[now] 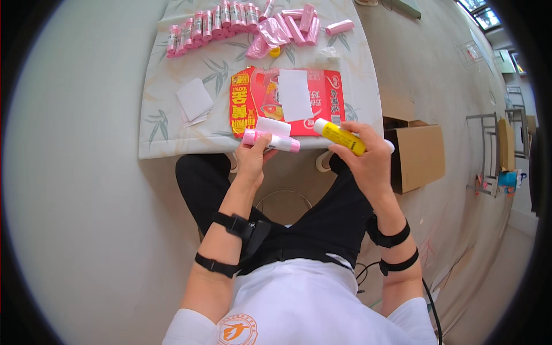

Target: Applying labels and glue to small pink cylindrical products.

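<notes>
Gripping a pink roll [270, 140] in the left hand [253, 158], fingers curled shut around its left end, a white paper slip [272, 126] lying against the roll's upper side. Held level over the near edge of the table [172, 138], just above the lap. Clasped in the right hand [368, 158]: a yellow glue stick [340, 137], fingers closed about its lower half, white tip aimed up and left toward the roll, close to its right end but apart from it. Black straps [397, 250] wrapped round both forearms.

Just beyond both hands, lying flat on the table: a flattened red carton [328, 98] with a white rectangular sheet [294, 95] on top. Left of the carton, a small stack of white paper squares [194, 100]. Farther back, along the far edge, a row of finished pink rolls [210, 26] lined side by side, then a looser heap of pink rolls [293, 26] to the right, with one stray roll [339, 27] apart from the heap. Beside the table on the right, on the floor, an open cardboard box [420, 155]. Farther right, near the rim of the view, metal frames [486, 149], too bent by the lens to tell more.
</notes>
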The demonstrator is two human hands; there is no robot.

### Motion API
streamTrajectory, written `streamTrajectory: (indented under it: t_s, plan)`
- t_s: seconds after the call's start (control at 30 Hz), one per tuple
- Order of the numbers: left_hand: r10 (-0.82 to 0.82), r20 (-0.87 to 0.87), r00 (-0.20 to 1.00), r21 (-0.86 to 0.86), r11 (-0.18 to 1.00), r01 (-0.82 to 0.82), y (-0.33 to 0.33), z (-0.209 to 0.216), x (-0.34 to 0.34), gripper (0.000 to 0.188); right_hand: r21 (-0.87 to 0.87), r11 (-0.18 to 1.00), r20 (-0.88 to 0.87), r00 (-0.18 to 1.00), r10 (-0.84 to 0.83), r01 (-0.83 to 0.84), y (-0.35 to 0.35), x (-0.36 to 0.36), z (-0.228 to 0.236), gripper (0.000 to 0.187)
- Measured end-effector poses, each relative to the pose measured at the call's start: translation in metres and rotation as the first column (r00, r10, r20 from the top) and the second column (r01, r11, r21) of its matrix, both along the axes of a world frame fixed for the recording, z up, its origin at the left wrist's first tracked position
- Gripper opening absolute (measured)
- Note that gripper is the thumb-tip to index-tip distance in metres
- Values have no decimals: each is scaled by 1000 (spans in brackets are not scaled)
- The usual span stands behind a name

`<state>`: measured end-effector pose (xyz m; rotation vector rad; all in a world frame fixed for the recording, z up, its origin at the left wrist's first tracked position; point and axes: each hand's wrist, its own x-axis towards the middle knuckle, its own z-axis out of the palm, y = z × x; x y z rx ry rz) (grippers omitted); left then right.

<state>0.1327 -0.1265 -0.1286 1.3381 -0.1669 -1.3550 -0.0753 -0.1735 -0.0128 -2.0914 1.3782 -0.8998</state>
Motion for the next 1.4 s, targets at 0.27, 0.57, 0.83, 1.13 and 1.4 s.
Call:
streamTrajectory:
  t_s: [0.27,0.57,0.83,1.13,1.4]
  plan:
    - [98,248,964,213,965,-153,-35,-59,2,25,110,970,-224,946,235,-215,-54,52,-58,25]
    - [45,219,975,395,909,-131,-52,-51,6,26,63,884,-331,826,456,-463,-84,109,-97,25]
    - [-60,366,929,460,879,-125,-48,-64,6,32,117,819,-389,733,558,-561,-91,133,-104,17]
    - [-91,385,919,497,859,-123,-48,-67,6,30,67,877,-431,780,455,-475,-109,126,-76,14]
    - [-233,558,796,505,857,-103,-59,-56,-2,32,119,813,-497,675,546,-570,-99,127,-97,12]
